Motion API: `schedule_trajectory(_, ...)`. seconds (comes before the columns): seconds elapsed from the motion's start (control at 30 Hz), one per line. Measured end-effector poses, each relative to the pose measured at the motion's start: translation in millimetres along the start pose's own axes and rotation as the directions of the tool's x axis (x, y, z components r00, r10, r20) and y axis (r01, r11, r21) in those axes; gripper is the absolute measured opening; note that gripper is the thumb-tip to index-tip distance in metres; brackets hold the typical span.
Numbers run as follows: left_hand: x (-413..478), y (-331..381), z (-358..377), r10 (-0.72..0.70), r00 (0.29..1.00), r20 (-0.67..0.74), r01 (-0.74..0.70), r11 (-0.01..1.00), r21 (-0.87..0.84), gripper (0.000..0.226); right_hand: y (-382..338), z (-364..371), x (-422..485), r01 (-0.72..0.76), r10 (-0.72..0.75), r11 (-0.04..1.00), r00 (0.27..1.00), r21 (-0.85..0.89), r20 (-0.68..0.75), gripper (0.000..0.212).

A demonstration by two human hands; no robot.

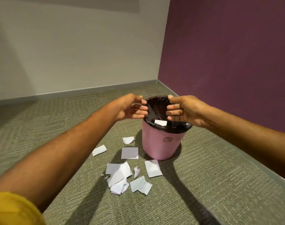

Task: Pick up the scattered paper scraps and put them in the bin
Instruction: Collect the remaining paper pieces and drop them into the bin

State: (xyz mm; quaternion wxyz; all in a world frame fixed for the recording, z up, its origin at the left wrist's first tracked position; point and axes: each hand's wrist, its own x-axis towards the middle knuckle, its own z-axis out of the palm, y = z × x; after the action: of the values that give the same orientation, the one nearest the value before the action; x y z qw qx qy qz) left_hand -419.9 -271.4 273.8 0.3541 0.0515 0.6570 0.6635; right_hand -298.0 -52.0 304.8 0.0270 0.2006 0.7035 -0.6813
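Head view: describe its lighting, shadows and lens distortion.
Head view: soft, even indoor light, no glare; the arms cast two long dark shadows on the carpet, running from the pink bin toward the camera, one among the paper scraps; wide-angle distortion slightly bows the skirting and stretches both arms at the frame edges; nothing looks badly blurred.

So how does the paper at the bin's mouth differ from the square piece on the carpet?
The scrap at the mouth is a narrow oblong, up against the bin's black liner; the square piece looks larger and lies flat on the carpet beside the bin. Both are plain white paper.
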Motion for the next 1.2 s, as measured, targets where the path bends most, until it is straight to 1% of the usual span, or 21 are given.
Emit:
schedule_trajectory(0.13, -8, -20, -55, -0.043, 0.996, -0.074, 0.053, 0.989, 0.14, 0.026, 10, 28, -8, 0.013, -0.009, 0.999, 0.996, -0.038, 0.091, 0.032)
schedule_trajectory(0.23, -11, -46, -100, -0.102, 0.982, -0.158, 0.14, 0.957, 0.254, 0.022, 28, 47, -16, 0.017, -0.007, 0.998, 0.985, -0.06, 0.171, 0.028)
schedule_trajectory(0.3, -14, -70, -132, -0.139, 0.969, -0.206, 0.209, 0.903, 0.374, 0.023, 45, 60, -19, 0.008, 0.005, 0.998, 0.976, -0.06, 0.217, 0.029)
schedule_trajectory(0.4, -28, -106, -175, -0.175, 0.946, -0.272, 0.302, 0.778, 0.55, 0.025, 72, 77, -22, -0.034, 0.048, 0.998, 0.966, -0.06, 0.256, 0.026)
schedule_trajectory(0.47, -39, -134, -198, -0.186, 0.932, -0.313, 0.345, 0.724, 0.598, 0.024, 90, 86, -21, -0.081, 0.089, 0.996, 0.957, -0.041, 0.276, 0.02)
schedule_trajectory(0.57, -51, -181, -211, -0.198, 0.917, -0.347, 0.386, 0.663, 0.642, 0.02, 123, 97, -14, -0.149, 0.15, 0.989, 0.954, -0.027, 0.258, 0.016)
schedule_trajectory(0.63, -55, -207, -198, -0.181, 0.931, -0.316, 0.358, 0.618, 0.7, 0.009, 149, 103, -9, -0.182, 0.183, 0.983, 0.954, -0.027, 0.235, 0.017)
schedule_trajectory(0.7, -53, -227, -176, -0.133, 0.969, -0.208, 0.246, 0.593, 0.767, 0.008, 176, 106, -4, -0.223, 0.225, 0.974, 0.954, -0.033, 0.199, 0.015)
schedule_trajectory(0.77, -46, -244, -152, -0.062, 0.996, -0.067, 0.09, 0.541, 0.836, 0.016, 203, 106, -3, -0.243, 0.252, 0.967, 0.956, -0.075, 0.151, 0.01)
schedule_trajectory(0.8, -42, -253, -142, -0.035, 0.999, -0.007, 0.024, 0.506, 0.862, 0.022, 216, 105, -2, -0.231, 0.246, 0.965, 0.961, -0.125, 0.124, 0.007)
schedule_trajectory(0.87, -34, -266, -128, 0.003, 0.998, 0.07, -0.064, 0.447, 0.892, 0.04, 241, 102, 0, -0.15, 0.178, 0.947, 0.981, -0.284, 0.077, 0.009)
schedule_trajectory(0.9, -29, -274, -123, 0.026, 0.996, 0.089, -0.092, 0.423, 0.902, 0.052, 254, 100, 2, -0.08, 0.115, 0.916, 0.991, -0.392, 0.067, 0.012)
schedule_trajectory(0.93, -25, -281, -118, 0.043, 0.995, 0.095, -0.104, 0.401, 0.91, 0.063, 264, 98, 3, -0.001, 0.048, 0.856, 0.996, -0.518, 0.077, 0.017)
schedule_trajectory(1.0, -20, -291, -107, 0.054, 0.995, 0.083, -0.097, 0.369, 0.924, 0.081, 281, 96, 4, 0.129, -0.028, 0.65, 0.989, -0.748, 0.146, 0.031)
schedule_trajectory(1.03, -17, -294, -102, 0.049, 0.997, 0.066, -0.079, 0.347, 0.935, 0.085, 288, 97, 3, 0.175, -0.034, 0.562, 0.982, -0.808, 0.188, 0.039)
schedule_trajectory(1.07, -16, -297, -97, 0.056, 0.997, 0.05, -0.065, 0.314, 0.947, 0.088, 294, 98, 1, 0.21, -0.034, 0.507, 0.974, -0.836, 0.224, 0.048)
schedule_trajectory(1.13, -15, -300, -89, 0.09, 0.996, 0.03, -0.05, 0.234, 0.971, 0.083, 307, 103, -3, 0.256, -0.038, 0.415, 0.964, -0.873, 0.264, 0.061)
schedule_trajectory(1.2, -15, -303, -88, 0.114, 0.993, 0.023, -0.049, 0.23, 0.972, 0.075, 318, 107, -7, 0.283, -0.051, 0.307, 0.958, -0.909, 0.282, 0.067)
